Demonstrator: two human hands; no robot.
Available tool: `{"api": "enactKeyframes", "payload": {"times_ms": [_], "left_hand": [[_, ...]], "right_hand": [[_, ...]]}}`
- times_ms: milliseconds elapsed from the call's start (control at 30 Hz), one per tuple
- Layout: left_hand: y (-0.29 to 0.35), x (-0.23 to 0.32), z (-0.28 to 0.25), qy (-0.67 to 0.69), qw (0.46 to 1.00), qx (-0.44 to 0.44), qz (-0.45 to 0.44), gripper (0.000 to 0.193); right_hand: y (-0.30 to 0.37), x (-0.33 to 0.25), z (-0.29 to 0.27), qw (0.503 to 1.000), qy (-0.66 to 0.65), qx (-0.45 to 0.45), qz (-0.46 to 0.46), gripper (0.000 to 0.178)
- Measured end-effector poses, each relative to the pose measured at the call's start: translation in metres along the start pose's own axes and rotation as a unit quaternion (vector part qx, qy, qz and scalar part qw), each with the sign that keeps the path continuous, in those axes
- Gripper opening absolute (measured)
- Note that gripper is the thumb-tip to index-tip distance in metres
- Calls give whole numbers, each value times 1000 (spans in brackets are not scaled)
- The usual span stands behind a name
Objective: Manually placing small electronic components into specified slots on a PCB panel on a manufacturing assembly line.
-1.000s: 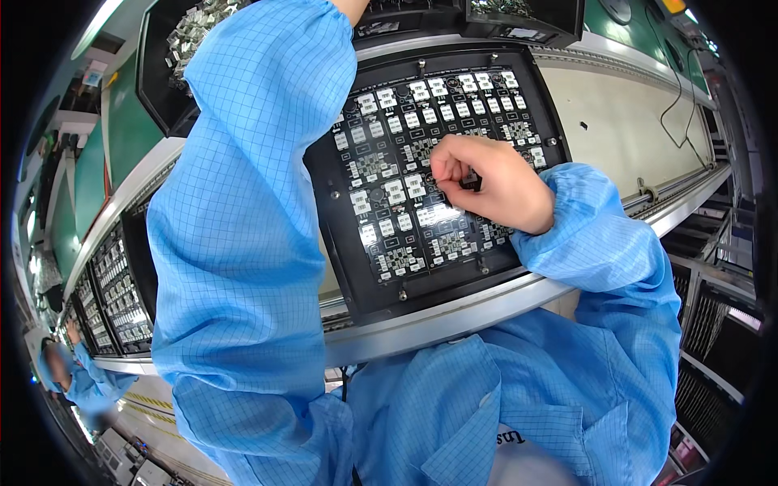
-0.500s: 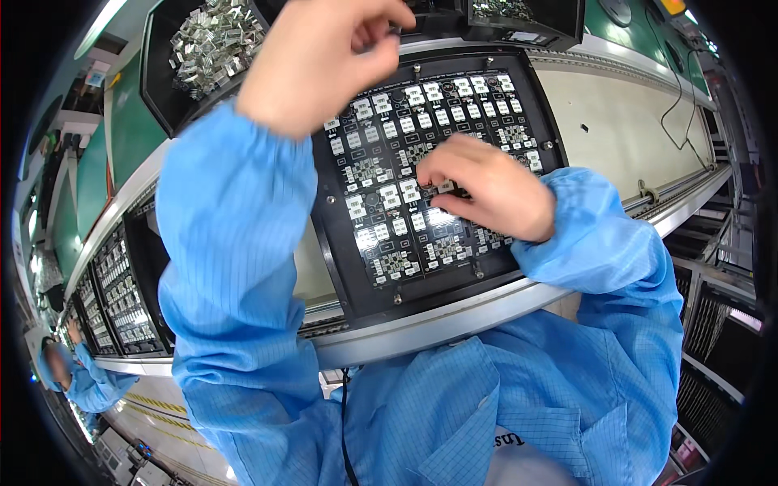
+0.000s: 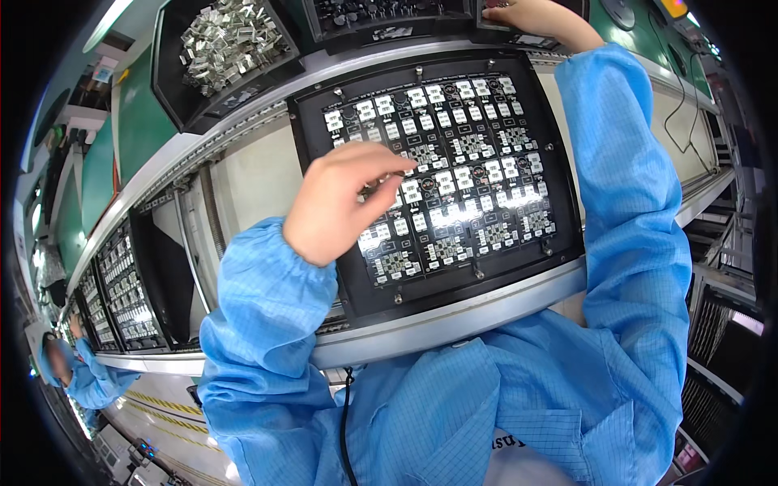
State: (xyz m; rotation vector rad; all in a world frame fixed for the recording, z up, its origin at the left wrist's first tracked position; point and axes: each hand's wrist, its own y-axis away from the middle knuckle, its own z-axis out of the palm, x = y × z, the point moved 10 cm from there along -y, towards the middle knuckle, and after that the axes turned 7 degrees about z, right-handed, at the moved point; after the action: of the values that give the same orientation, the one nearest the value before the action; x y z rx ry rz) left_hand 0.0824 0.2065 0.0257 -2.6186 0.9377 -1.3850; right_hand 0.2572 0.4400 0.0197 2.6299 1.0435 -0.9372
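Observation:
Over the left part of a black-framed panel of circuit boards (image 3: 474,270) hovers my left hand (image 3: 344,198). Its thumb and fingers are curled into a pinch, and whatever small piece they hold is too small to make out. White and dark components sit in rows across the boards. My right hand (image 3: 539,18) reaches to the far right, its fingertips at a dark parts bin (image 3: 567,6). The picture's upper edge cuts that hand off, and its grip does not show.
A black bin (image 3: 166,89) heaped with silvery metal parts (image 3: 231,49) stands far left. Beside it is another bin (image 3: 393,34) of small dark parts. A metal conveyor rail (image 3: 446,324) runs along the near side. More board panels (image 3: 130,292) and a co-worker (image 3: 89,381) are at the left.
My left hand has come back from the far bins to over the panel's left part. My right hand has left the panel's middle and stretched out to the far right bin.

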Motion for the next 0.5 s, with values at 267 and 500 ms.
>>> {"api": "enactKeyframes", "payload": {"times_ms": [267,500], "left_hand": [[1,-14,4,62,993,9,-103,24],[-5,-18,15,186,977,25,-103,23]], "right_hand": [[19,-36,-33,961,187,193,68,13],[48,-32,-52,949,103,292,52,12]]}}
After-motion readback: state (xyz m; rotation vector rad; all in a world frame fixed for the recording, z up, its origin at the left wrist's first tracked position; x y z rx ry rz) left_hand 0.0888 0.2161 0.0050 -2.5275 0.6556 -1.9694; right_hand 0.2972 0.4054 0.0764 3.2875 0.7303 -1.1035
